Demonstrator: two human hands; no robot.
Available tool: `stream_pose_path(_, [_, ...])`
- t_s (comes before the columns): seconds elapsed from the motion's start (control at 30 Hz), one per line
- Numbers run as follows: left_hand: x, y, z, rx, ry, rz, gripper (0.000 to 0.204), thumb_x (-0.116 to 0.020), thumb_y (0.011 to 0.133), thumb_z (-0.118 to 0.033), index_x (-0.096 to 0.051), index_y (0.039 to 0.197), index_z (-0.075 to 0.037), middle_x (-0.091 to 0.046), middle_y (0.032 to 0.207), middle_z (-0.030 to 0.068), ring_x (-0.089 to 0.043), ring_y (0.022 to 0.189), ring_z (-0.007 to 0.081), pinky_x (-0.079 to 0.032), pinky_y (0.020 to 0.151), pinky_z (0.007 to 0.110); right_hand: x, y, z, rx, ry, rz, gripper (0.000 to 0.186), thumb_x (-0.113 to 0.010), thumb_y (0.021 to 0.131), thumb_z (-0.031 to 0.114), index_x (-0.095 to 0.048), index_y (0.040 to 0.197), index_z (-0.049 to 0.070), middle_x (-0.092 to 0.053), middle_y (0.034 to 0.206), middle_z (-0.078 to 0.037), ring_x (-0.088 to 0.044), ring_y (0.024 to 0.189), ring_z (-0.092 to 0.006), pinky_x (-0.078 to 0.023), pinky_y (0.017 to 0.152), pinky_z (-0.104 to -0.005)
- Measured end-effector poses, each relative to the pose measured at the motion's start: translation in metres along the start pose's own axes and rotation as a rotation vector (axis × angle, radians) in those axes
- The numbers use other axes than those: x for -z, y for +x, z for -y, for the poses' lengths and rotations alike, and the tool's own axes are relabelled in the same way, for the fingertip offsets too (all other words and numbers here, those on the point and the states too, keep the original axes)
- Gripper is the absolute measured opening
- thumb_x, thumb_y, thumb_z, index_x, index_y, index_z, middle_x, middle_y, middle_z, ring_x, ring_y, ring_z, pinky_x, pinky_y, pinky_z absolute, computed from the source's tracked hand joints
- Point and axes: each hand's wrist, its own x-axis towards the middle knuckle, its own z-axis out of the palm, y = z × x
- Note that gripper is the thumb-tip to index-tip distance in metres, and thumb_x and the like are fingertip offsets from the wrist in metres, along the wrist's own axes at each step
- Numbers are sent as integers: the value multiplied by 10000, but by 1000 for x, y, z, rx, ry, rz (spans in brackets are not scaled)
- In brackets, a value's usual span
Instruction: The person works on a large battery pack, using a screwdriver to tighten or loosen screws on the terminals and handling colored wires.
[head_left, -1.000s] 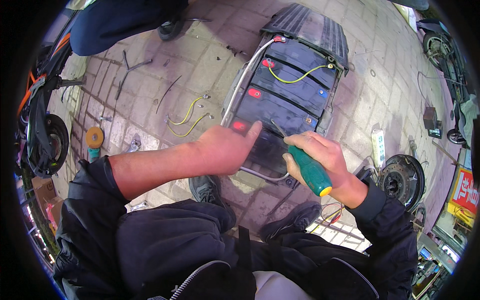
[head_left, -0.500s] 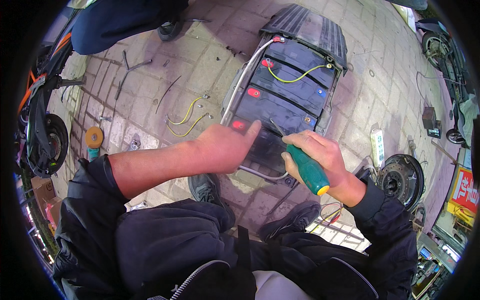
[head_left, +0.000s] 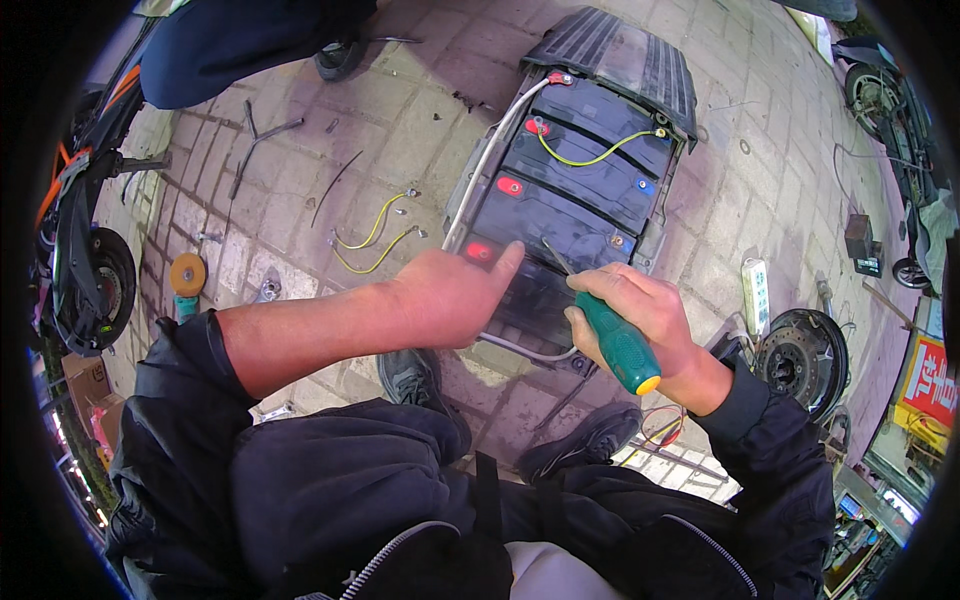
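My right hand (head_left: 640, 320) is closed round the green handle of a screwdriver (head_left: 622, 345). Its metal shaft slants up and left over the black batteries (head_left: 555, 222), which lie in a row in a frame. Whether the tip touches them I cannot tell. My left hand (head_left: 455, 295) rests at the pack's near left. One digit stretches out over the battery tops beside a red terminal (head_left: 480, 251); the other fingers curl out of sight, and what they hold is hidden. A yellow-green wire (head_left: 590, 163) links a red terminal to the far right side.
A ribbed dark cover (head_left: 610, 60) adjoins the pack's far end. Left on the paving lie loose yellow wires (head_left: 375, 245), a three-armed wrench (head_left: 250, 145) and an angle grinder (head_left: 187, 280). Right are a power strip (head_left: 756, 292) and a wheel (head_left: 800, 365). Another person's dark-clothed leg (head_left: 240, 50) is upper left.
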Motion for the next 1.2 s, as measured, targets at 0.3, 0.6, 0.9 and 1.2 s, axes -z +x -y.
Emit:
stream_pose_path(0.3, [-15, 4, 5, -36, 35, -90, 913, -632, 759, -162, -188, 1516, 91, -634, 617, 121, -621, 495, 287, -483, 473, 425, 6, 2, 5, -22, 21, -16, 288, -768, 735, 39, -662, 1003, 38, -629, 786, -102, -634, 638, -268, -510, 561, -334])
stream_pose_path(0.6, [-18, 5, 5, -46, 25, -124, 894, -633, 762, -164, -213, 1506, 98, -625, 601, 117, -614, 485, 289, -482, 467, 429, 12, -12, 4, -45, -38, 5, 289, -765, 725, 44, -664, 995, 42, -635, 785, -105, -641, 635, -280, -520, 557, -345])
stream_pose_path(0.9, [-17, 5, 5, -29, 25, -110, 933, -644, 740, -150, -189, 1520, 82, -628, 605, 119, -621, 492, 298, -489, 474, 426, 12, -10, 3, -61, -26, 11, 288, -761, 725, 29, -660, 995, 38, -633, 793, -109, -641, 642, -280, -519, 566, -343])
stream_pose_path(1.2, [-16, 5, 5, -28, 18, -104, 916, -627, 747, -153, -195, 1521, 78, -628, 604, 123, -619, 487, 300, -485, 468, 432, 4, 0, -3, -14, -6, -45, 288, -762, 741, 31, -663, 1011, 33, -638, 818, -112, -646, 665, -275, -520, 584, -338])
